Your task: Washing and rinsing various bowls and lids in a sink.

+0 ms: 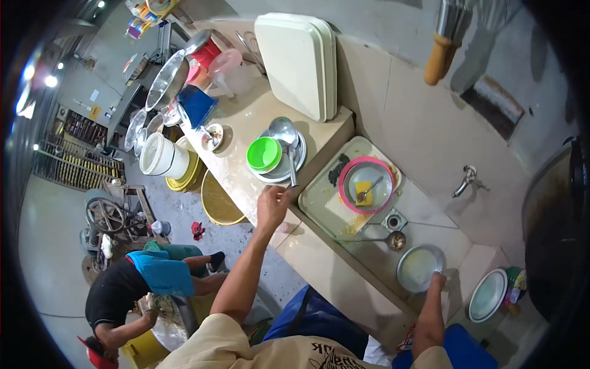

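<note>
My left hand [273, 207] is over the counter edge, fingers curled beside the handle end of a large metal ladle [285, 133]. Whether the fingers grip that handle, I cannot tell. The ladle lies across a metal basin [300, 159], next to a green plastic bowl [263, 153]. Down in the sink, my right hand [439, 279] grips the rim of a round metal bowl [418, 267] with cloudy liquid in it. A smaller ladle [395, 240] with food bits rests nearby. A pink-rimmed bowl [341, 184] holds a yellow sponge [363, 197] and a spoon.
A pale tray [318, 196] lies in the sink under the pink-rimmed bowl. Above the sink is a wall tap [466, 180]. Cream lids [295, 64] lean against the wall. A small bowl of scraps [213, 137] sits near the counter edge. Behind, a person [120, 290] bends over a tub.
</note>
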`<state>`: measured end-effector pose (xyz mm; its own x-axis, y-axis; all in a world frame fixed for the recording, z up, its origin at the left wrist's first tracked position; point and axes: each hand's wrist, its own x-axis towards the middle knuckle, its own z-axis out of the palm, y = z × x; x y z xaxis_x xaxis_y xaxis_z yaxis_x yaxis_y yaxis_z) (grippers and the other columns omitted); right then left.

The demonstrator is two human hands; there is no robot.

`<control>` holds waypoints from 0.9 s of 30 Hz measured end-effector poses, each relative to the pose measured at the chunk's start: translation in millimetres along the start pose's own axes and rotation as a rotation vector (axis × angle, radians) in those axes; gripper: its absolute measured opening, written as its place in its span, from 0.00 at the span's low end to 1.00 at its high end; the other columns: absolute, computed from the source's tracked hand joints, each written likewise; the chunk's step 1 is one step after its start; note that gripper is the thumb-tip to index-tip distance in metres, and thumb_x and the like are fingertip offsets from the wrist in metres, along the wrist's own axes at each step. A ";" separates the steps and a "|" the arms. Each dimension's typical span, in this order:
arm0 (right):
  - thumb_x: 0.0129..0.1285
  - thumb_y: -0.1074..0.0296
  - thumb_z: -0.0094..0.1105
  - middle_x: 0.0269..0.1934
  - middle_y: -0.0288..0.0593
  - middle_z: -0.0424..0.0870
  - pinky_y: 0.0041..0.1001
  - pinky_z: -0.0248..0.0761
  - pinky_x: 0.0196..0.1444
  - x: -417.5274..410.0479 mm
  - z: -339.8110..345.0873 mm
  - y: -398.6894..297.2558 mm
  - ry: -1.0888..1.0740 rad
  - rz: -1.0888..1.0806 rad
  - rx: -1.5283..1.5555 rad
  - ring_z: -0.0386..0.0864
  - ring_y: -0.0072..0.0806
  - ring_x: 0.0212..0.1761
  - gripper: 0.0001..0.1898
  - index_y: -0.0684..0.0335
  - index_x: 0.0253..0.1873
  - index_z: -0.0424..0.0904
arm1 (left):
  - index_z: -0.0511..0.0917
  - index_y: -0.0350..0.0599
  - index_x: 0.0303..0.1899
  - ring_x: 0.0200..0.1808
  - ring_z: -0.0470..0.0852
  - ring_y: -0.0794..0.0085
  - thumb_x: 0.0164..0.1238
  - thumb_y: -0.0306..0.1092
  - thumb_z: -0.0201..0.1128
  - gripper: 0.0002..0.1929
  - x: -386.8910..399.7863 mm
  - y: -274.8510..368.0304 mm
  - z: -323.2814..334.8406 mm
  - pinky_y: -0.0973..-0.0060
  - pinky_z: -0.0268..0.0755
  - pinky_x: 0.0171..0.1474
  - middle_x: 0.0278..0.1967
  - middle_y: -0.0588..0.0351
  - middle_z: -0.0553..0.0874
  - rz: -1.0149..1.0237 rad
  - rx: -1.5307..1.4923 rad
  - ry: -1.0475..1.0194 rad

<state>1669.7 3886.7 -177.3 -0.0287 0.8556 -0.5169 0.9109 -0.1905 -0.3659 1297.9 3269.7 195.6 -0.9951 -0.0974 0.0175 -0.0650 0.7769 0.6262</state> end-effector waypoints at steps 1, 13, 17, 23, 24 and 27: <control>0.66 0.65 0.70 0.54 0.62 0.94 0.49 0.82 0.63 -12.4 9.3 -30.2 0.172 -0.069 -0.247 0.92 0.53 0.57 0.15 0.69 0.52 0.90 | 0.92 0.33 0.50 0.44 0.95 0.54 0.75 0.39 0.75 0.15 4.7 -11.7 -7.5 0.60 0.86 0.51 0.47 0.39 0.92 -0.028 0.030 0.013; 0.75 0.67 0.68 0.46 0.46 0.86 0.40 0.87 0.54 -155.0 29.8 -316.5 -0.683 -0.180 0.937 0.87 0.42 0.48 0.14 0.62 0.61 0.80 | 0.79 0.37 0.38 0.39 0.93 0.51 0.85 0.52 0.64 0.24 94.4 -139.7 64.5 0.56 0.90 0.43 0.36 0.40 0.89 -0.986 -1.297 -0.370; 0.76 0.64 0.70 0.48 0.43 0.87 0.43 0.85 0.57 -183.0 41.5 -335.8 -0.664 -0.036 1.000 0.87 0.40 0.50 0.13 0.58 0.60 0.82 | 0.81 0.38 0.46 0.38 0.90 0.56 0.85 0.52 0.65 0.22 98.7 -105.7 91.3 0.57 0.85 0.47 0.39 0.43 0.91 -1.029 -1.418 -0.420; 0.75 0.62 0.71 0.51 0.41 0.86 0.44 0.84 0.59 -214.5 57.0 -323.6 -0.746 -0.017 0.843 0.87 0.43 0.53 0.16 0.57 0.62 0.83 | 0.78 0.35 0.60 0.38 0.88 0.58 0.86 0.46 0.63 0.20 106.6 -129.6 90.7 0.63 0.82 0.42 0.42 0.44 0.90 -1.055 -1.765 -0.337; 0.75 0.60 0.72 0.52 0.40 0.86 0.44 0.82 0.60 -222.2 58.0 -322.0 -0.741 -0.030 0.768 0.86 0.43 0.55 0.16 0.54 0.62 0.83 | 0.78 0.34 0.57 0.35 0.88 0.57 0.85 0.43 0.61 0.18 109.1 -134.3 87.3 0.64 0.81 0.38 0.41 0.43 0.90 -1.047 -1.696 -0.218; 0.77 0.61 0.68 0.50 0.42 0.87 0.43 0.84 0.55 -238.2 55.8 -319.4 -0.719 -0.016 0.721 0.88 0.42 0.51 0.15 0.55 0.63 0.83 | 0.78 0.31 0.52 0.30 0.86 0.57 0.84 0.37 0.58 0.14 109.8 -150.4 74.8 0.65 0.81 0.30 0.37 0.42 0.89 -1.027 -1.541 0.009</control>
<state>1362.6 3716.8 19.5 -0.4957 0.4137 -0.7636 0.4504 -0.6293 -0.6333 1192.8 3188.6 44.9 -0.6129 -0.1136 -0.7819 -0.4471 -0.7661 0.4617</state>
